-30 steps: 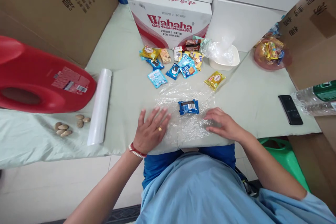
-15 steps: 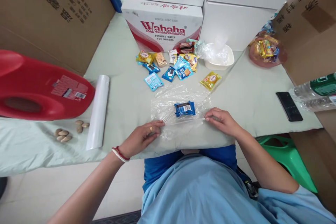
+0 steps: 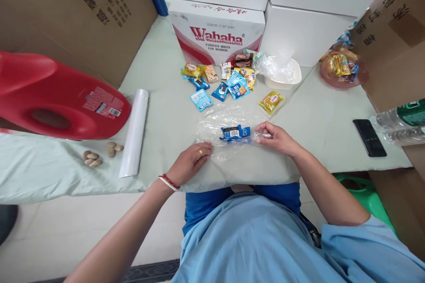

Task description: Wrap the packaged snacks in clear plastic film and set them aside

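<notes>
A sheet of clear plastic film lies crinkled on the cloth-covered table. Small blue snack packets sit together on it, their near side overlaid by the film's front edge. At the near left corner, my left hand has its fingers closed on the film, the thumb side partly hidden. My right hand pinches the film at the right, just beside the packets. Beyond the sheet lie a yellow snack packet and a light-blue packet.
A white roll, several nuts and a red jug are at left. Behind stand a Wahaba-free white-and-red water carton and a white bowl. A pink bowl of snacks, a phone and bottles are at right.
Both hands have moved away from me and slightly up, bringing the film's near edge over the front of the blue packets. The view has shifted a little.
</notes>
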Tool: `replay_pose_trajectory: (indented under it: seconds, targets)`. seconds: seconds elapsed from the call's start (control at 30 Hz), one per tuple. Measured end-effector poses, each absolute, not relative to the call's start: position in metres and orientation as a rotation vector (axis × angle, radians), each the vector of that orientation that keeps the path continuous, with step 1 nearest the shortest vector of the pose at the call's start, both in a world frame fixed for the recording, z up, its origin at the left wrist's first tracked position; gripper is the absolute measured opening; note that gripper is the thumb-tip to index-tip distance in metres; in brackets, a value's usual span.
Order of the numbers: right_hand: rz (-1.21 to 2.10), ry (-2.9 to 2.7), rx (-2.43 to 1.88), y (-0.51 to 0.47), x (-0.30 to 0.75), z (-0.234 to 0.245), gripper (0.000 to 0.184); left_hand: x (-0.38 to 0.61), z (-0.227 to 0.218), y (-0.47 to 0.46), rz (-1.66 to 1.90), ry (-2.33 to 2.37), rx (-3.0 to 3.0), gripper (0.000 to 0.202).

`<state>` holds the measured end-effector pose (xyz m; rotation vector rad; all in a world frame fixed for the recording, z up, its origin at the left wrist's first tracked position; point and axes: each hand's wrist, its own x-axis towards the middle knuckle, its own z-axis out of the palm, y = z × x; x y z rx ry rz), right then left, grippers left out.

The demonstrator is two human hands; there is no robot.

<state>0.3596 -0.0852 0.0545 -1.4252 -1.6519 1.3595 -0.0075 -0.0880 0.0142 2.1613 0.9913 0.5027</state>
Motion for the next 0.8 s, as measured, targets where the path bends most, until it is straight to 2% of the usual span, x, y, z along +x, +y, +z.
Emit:
replay_pose_trajectory:
  seconds: [0.07,0.2,0.33,0.37,0.5,0.67,0.8]
  targets:
    - [1.365,-1.72,-1.404,-0.087,0.361,0.052,0.049,-0.007,0.018,-0.085,0.534,1.07,2.055,0.032]
    - [1.35,-1.765,-1.428,-0.086,0.369,0.054,0.041,-0.009,0.025,-0.078,0.525,1.131,1.932,0.038]
    - [0.98,-1.847,-1.466,-0.07,0.362,0.069,0.037,-0.012,0.024,-0.076,0.468,1.047,1.971,0.058]
    - [0.874,-1.877,-1.46,-0.064,0.355,0.073,0.034,-0.012,0.023,-0.077,0.473,1.043,1.987,0.058]
    - [0.612,-2.185,-1.507,-0.036,0.309,0.083,0.023,-0.009,0.019,-0.083,0.516,1.06,2.054,0.025]
    - [0.525,-2.577,-1.716,-0.025,0.257,0.08,0.056,-0.005,0.024,-0.09,0.522,1.071,2.142,0.026]
    - [0.45,-2.695,-1.647,-0.035,0.256,0.077,0.04,-0.008,0.025,-0.093,0.541,1.056,2.143,0.024]
